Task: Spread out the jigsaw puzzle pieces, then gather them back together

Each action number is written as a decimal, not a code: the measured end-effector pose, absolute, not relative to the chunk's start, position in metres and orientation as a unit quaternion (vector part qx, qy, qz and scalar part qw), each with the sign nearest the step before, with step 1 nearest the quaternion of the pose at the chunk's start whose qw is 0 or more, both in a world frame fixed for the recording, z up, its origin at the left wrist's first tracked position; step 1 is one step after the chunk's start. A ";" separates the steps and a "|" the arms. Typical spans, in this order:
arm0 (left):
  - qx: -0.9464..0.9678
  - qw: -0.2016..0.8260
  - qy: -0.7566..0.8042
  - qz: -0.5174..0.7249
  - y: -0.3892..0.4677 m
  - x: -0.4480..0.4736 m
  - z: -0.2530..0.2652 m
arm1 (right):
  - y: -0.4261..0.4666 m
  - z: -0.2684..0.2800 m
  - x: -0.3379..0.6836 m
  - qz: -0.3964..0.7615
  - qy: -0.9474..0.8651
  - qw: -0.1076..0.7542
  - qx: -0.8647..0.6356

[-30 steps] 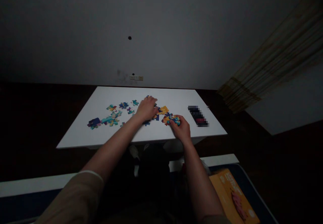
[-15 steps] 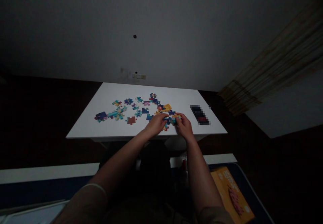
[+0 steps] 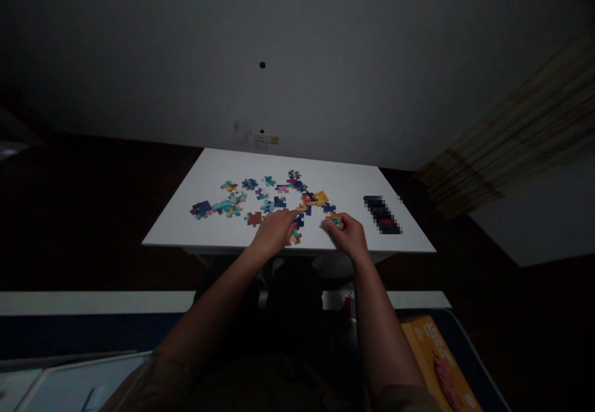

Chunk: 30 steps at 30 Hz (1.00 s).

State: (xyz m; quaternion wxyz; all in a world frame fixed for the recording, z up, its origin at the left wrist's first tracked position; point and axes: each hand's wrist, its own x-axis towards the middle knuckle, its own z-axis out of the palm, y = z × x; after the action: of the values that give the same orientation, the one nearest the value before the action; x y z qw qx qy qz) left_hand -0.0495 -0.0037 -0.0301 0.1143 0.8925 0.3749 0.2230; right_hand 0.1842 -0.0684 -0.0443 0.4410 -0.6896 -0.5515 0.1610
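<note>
Head view: right grip [image 3: 352, 236] pinches a piece [image 3: 335, 220], left grip [image 3: 273, 232] unclear; wrist drag might sweep near-edge pieces [image 3: 295, 236] off the bench [image 3: 351, 183].

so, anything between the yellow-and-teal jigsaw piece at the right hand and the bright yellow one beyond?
Yes: a small dark-blue jigsaw piece lies between the yellow-and-teal jigsaw piece and the bright yellow jigsaw piece, on the white table.

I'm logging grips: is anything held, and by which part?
The right hand seems to pinch a puzzle piece by its right side; whether the left hand holds anything is unclear.
</note>
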 end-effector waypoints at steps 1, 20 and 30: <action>0.889 0.111 0.383 0.224 -0.003 -0.053 -0.030 | -0.067 -0.044 0.181 0.164 -0.550 0.445 -0.688; 0.856 0.075 0.446 0.252 -0.011 -0.062 -0.024 | -0.049 -0.055 0.154 0.249 -0.454 0.577 -0.631; 0.905 0.057 0.374 0.197 -0.033 -0.038 -0.032 | -0.050 -0.052 0.153 0.127 -0.412 0.684 -0.588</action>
State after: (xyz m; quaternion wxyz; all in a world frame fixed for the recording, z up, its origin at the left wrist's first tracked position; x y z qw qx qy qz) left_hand -0.0381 -0.0327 -0.0325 0.0574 0.9047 0.3736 0.1968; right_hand 0.1532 -0.0500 -0.0515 0.6841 -0.5885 -0.4118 0.1268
